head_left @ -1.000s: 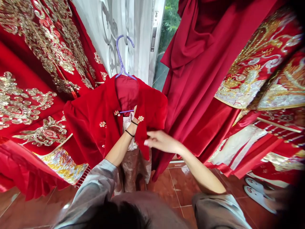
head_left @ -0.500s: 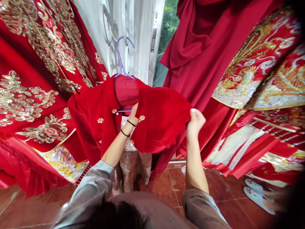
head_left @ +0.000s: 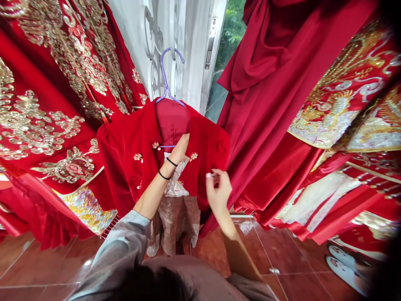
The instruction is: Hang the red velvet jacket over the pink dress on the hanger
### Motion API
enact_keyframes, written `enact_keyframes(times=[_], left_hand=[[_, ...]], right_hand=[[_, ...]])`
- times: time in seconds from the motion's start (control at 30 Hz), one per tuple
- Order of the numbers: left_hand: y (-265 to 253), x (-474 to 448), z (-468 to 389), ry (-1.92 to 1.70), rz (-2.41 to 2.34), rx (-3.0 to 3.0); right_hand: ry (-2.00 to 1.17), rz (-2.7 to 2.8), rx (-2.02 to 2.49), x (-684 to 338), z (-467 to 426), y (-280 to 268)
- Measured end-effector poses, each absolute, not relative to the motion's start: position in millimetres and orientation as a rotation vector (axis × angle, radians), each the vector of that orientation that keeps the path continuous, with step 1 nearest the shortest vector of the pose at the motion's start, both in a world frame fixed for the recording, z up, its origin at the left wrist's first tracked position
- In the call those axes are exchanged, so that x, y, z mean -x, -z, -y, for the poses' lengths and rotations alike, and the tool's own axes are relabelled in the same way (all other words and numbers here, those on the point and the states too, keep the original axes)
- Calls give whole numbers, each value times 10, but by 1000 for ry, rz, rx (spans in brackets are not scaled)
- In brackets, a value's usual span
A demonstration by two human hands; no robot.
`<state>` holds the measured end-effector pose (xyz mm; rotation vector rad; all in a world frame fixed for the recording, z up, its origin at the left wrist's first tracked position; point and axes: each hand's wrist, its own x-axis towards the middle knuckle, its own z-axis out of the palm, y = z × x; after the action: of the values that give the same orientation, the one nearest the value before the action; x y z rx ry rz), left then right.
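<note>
A red velvet jacket (head_left: 131, 144) with small gold flower buttons hangs on a purple hanger (head_left: 166, 79) in front of me. My left hand (head_left: 179, 149), two black bands on its wrist, grips the hanger's bar at the jacket's open neck. My right hand (head_left: 218, 191) pinches the front edge of the jacket's right panel between thumb and fingers. A pale shiny garment (head_left: 175, 209) hangs under the jacket.
Red gowns with gold embroidery (head_left: 46, 108) hang at the left and the right (head_left: 341, 104). A plain dark red gown (head_left: 269, 108) hangs just right of the jacket. A white door (head_left: 188, 50) stands behind. White slippers (head_left: 344, 267) lie on the brown tiled floor (head_left: 282, 267).
My right hand had lifted the jacket's right sleeve out to the side; it has now come down and inward to the front edge. The sleeve hangs down again. My left hand stayed.
</note>
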<state>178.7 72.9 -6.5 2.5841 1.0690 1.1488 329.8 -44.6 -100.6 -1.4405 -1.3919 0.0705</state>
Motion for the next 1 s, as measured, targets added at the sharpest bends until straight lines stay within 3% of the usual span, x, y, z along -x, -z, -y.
enact_keyframes(times=[0.13,0.37,0.47,0.6,0.83,0.93,1.0], left_hand=[[-44,-1792,-560,-1035,-1064,-2743],[75,-1753,-263,-884,-1832,-2736],[226,-1782,-276,-1133,-1703,-2660],[418,-1604,-260,-1638,-1387,-2537],[996,-993,-22,-2010,-2212,-2123],[1109,-847,59,-2053,-2499,-1758],[1094,-776,118,-1998,-2452,-1823]], right_hand=[[-7,1499,1387,-2923,232,1053],[36,1172,1180,-3201,165,616],[91,1222,1015,-2992,224,351],[-93,1559,1033,-2667,53,277],[-200,1813,1657,-2760,127,468],[-276,1892,1518,-2867,372,404],[-271,1777,1243,-2933,586,328]])
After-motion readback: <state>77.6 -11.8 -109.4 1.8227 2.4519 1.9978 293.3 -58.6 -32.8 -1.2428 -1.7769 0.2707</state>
